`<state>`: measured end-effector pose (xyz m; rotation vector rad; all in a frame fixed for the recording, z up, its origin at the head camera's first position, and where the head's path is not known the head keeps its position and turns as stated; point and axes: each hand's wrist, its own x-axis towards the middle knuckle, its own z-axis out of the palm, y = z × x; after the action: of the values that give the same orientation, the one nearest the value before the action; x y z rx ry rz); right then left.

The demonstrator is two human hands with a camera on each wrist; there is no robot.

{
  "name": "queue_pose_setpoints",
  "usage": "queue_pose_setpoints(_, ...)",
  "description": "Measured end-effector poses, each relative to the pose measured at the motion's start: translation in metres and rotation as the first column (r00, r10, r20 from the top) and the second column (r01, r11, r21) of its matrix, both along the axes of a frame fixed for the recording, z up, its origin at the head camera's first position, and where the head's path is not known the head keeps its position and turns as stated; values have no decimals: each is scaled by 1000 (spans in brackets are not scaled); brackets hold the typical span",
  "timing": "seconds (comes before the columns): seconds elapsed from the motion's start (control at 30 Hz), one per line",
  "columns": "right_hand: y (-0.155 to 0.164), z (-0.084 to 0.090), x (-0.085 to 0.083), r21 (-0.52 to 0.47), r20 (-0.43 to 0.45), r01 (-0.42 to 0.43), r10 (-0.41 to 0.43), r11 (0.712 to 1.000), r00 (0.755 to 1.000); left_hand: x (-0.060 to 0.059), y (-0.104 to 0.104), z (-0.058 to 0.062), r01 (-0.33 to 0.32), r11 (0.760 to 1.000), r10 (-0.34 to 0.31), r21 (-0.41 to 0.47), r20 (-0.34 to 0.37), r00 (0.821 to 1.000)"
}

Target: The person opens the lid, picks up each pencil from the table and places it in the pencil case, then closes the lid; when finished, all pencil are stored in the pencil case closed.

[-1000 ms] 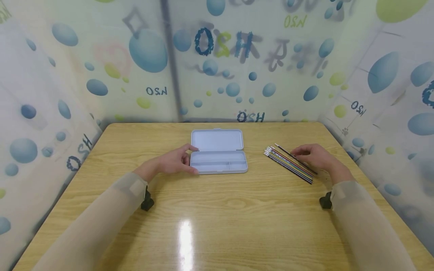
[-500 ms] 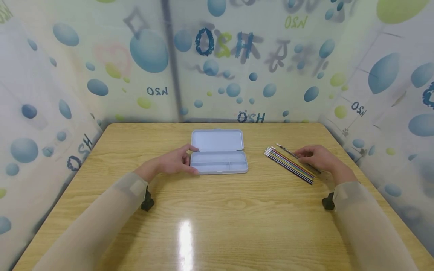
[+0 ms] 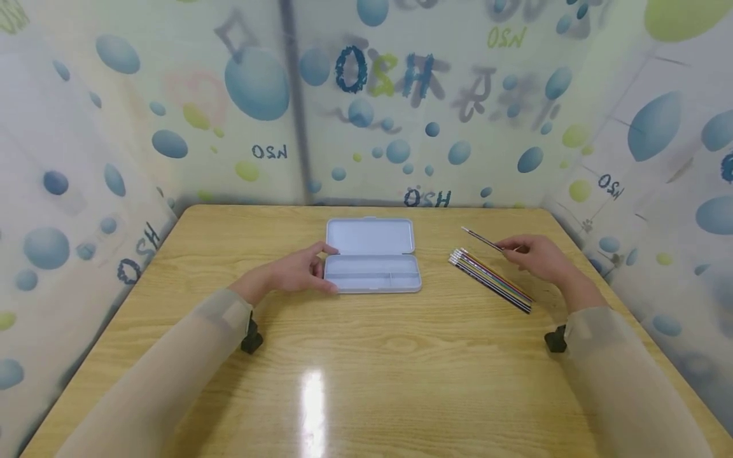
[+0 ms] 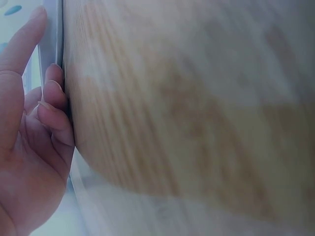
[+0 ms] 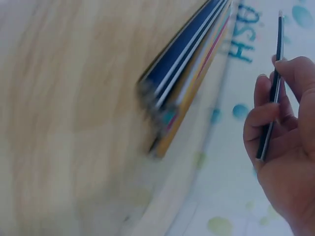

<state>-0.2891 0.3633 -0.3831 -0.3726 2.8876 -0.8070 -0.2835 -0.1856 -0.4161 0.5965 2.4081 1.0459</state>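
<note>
A pale blue pencil case (image 3: pixel 372 283) lies with its lid folded back on the table, and its tray is divided into compartments. My left hand (image 3: pixel 298 270) holds the left end of the case, thumb at the front corner and index finger near the hinge. In the left wrist view, the other fingers of that hand (image 4: pixel 34 123) curl beside the case wall. On the right, my right hand (image 3: pixel 535 257) pinches a dark pencil (image 3: pixel 481 237) above the table; its rear end points up and left. Just below that hand lies a bundle of several striped, colored pencils (image 3: pixel 491 280).
The wooden table (image 3: pixel 366 356) reaches back to a wall (image 3: pixel 355 127) printed with blue and green bubbles. Similar side walls stand close to the table's left and right edges.
My right hand has drawn one dark pencil away from the bundle and lifted it off the table. The left hand stays at the pencil case. The head view has shifted slightly.
</note>
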Motion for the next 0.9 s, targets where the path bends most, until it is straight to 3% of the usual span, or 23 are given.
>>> queue_pose_setpoints(0.3,-56,8,-5,-10,-39,-122,121,993,992,1,1,0,4,1000,-4,-2,6,1000)
queue_pose_setpoints(0.67,-128,1,-13,-88,-5,-264,265,961,964,0,-1,2,-5,1000,5,-1,2,1000)
queue_pose_setpoints(0.9,-175,-5,-18,-116,44,-309,316,944,948,-1,-2,0,-4,1000,4,7,9,1000)
